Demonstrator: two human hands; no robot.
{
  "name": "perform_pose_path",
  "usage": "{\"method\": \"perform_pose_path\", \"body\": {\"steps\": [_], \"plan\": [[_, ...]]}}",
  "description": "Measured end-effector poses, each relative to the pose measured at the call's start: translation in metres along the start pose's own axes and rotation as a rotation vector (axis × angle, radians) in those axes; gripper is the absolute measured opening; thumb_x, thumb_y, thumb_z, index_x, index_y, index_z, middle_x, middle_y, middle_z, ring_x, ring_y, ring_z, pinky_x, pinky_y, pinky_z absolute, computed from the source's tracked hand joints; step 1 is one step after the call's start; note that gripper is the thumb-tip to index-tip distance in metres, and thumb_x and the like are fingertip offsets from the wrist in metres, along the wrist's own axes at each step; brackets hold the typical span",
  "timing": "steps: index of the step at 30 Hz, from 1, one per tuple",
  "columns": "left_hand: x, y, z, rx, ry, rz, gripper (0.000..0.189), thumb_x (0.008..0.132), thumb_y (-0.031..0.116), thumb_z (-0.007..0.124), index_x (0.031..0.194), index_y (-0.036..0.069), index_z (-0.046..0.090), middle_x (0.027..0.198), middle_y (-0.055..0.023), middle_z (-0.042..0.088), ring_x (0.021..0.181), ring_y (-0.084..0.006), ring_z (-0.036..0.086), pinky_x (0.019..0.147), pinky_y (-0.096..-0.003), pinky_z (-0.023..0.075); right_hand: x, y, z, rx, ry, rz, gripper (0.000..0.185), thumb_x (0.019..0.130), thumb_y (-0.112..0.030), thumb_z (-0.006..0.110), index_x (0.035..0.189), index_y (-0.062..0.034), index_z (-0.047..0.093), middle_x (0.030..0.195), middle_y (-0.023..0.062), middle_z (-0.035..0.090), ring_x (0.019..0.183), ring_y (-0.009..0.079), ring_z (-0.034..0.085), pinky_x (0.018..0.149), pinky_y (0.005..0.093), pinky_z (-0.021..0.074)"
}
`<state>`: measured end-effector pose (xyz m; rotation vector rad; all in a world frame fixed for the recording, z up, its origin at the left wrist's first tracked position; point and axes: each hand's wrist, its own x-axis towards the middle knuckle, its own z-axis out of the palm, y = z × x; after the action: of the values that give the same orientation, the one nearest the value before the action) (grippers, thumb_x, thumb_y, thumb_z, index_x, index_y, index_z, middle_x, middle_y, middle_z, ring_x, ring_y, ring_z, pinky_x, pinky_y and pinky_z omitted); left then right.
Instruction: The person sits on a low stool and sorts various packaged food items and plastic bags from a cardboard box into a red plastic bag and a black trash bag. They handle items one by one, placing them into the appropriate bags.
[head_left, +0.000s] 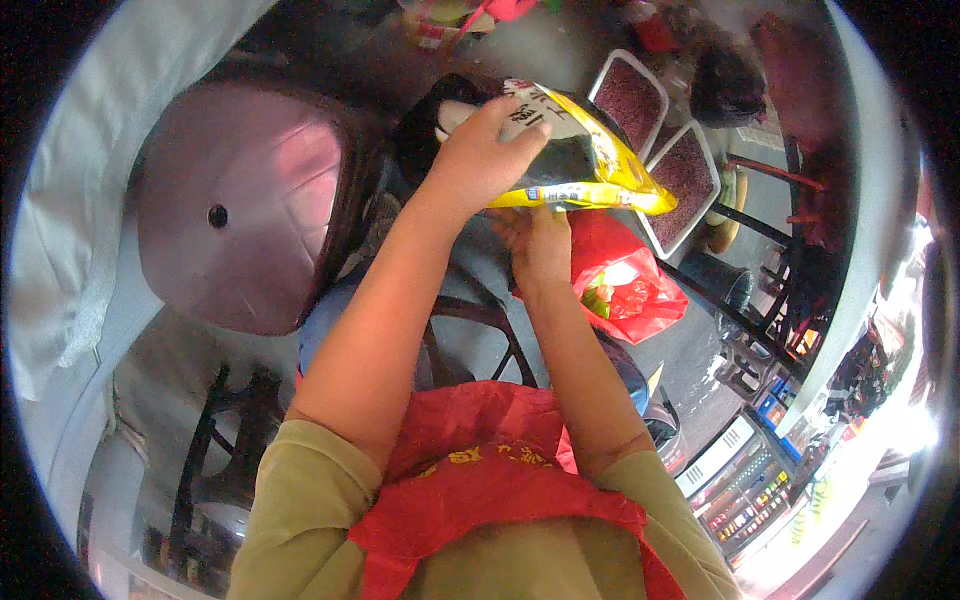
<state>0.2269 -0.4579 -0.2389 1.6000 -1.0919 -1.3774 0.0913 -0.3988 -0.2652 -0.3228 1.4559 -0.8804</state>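
Note:
A yellow, black and white plastic food bag (570, 157) bearing writing is held up in front of me, tilted. My left hand (484, 154) lies over its left part, thumb and fingers on the film. Underneath the near yellow edge, my right hand (541, 244) reaches up against the bag, its fingertips partly hidden by it. A red plastic bag (634, 292) sits just right of my right wrist, its mouth showing something green and pale inside. Behind the food bag is a dark shape (420, 124), too dim to tell.
To the left stands a brown seat or small tabletop (240, 202) with a round hole. Beyond the food bag, two white-rimmed trays (665, 251) hold dark reddish grains. A black table frame (757, 225) and a display fridge (750, 480) are on the right.

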Motion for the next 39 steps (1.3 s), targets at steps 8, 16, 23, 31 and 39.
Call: {"method": "perform_pose_path", "body": {"steps": [8,16,23,31,39], "plan": [[0.004,-0.012,-0.016,0.267,0.206,0.208,0.044,0.079,0.013,0.056,0.123,0.005,0.055,0.126,-0.0191,0.053,0.113,-0.0315,0.054,0.095,-0.0367,0.0430,-0.006,-0.024,-0.017,-0.029,-0.320,-0.119,0.049,0.077,-0.004,0.052,0.125,-0.0051,0.044,0.121,0.0125,0.050,0.113,0.0245,0.048,0.091,0.0358,0.0432],[0.011,-0.017,-0.007,0.175,0.197,0.157,0.041,0.081,0.018,0.062,0.119,0.005,0.057,0.116,-0.0200,0.060,0.105,-0.0320,0.059,0.090,-0.0345,0.0454,0.058,-0.012,-0.073,-0.577,0.055,-0.324,0.046,0.082,-0.002,0.052,0.128,-0.0045,0.043,0.115,0.0104,0.055,0.107,0.0226,0.052,0.092,0.0338,0.0422],[0.011,-0.005,-0.007,0.217,0.276,0.101,0.037,0.081,0.022,0.063,0.113,0.005,0.062,0.104,-0.0192,0.065,0.094,-0.0312,0.063,0.084,-0.0340,0.0480,0.180,0.031,-0.126,-1.196,0.059,-0.601,0.039,0.092,-0.027,0.046,0.126,-0.0078,0.049,0.131,0.0102,0.051,0.121,0.0263,0.047,0.100,0.0397,0.0360],[0.012,0.000,-0.021,0.206,0.307,0.016,0.028,0.081,0.019,0.061,0.105,0.006,0.066,0.097,-0.0168,0.067,0.087,-0.0276,0.065,0.080,-0.0339,0.0487,0.203,0.003,-0.196,-1.880,0.386,-0.450,0.045,0.092,-0.036,0.044,0.130,-0.0137,0.049,0.133,0.0117,0.050,0.121,0.0285,0.048,0.104,0.0390,0.0349],[0.010,0.003,-0.037,0.186,0.120,-0.031,0.021,0.081,0.014,0.058,0.094,0.001,0.068,0.087,-0.0177,0.067,0.079,-0.0272,0.064,0.074,-0.0333,0.0485,0.068,-0.044,-0.162,-0.174,0.340,-0.702,0.026,0.084,0.001,0.043,0.101,0.0060,0.062,0.101,0.0167,0.065,0.092,0.0263,0.064,0.086,0.0333,0.0505]]}}
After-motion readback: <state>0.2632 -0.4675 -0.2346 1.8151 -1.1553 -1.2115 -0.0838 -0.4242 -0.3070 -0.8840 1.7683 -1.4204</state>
